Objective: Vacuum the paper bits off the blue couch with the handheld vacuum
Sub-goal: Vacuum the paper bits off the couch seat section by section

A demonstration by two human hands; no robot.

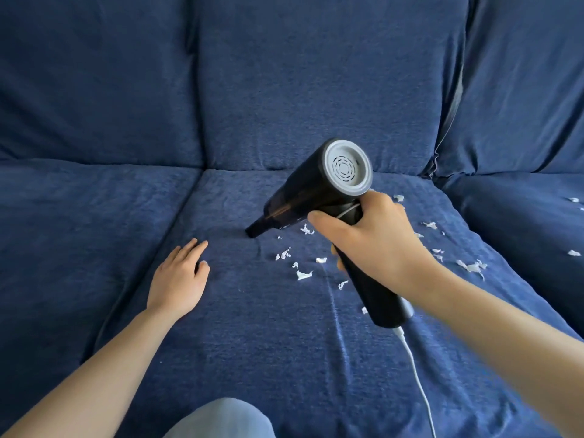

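Knee (221, 418) nearest, below both hands. White cord (417, 374) trails from the handle base, under the right wrist. Left hand (178, 279) flat on the couch (94, 232), fingers relaxed, holding nothing; likely bracing. Right hand (369, 241) wrapped round the vacuum (319, 188) handle, nozzle angled down to the cushion, beyond the left fingertips. Paper bits (303, 275) lie around and right of the right hand; most remain.
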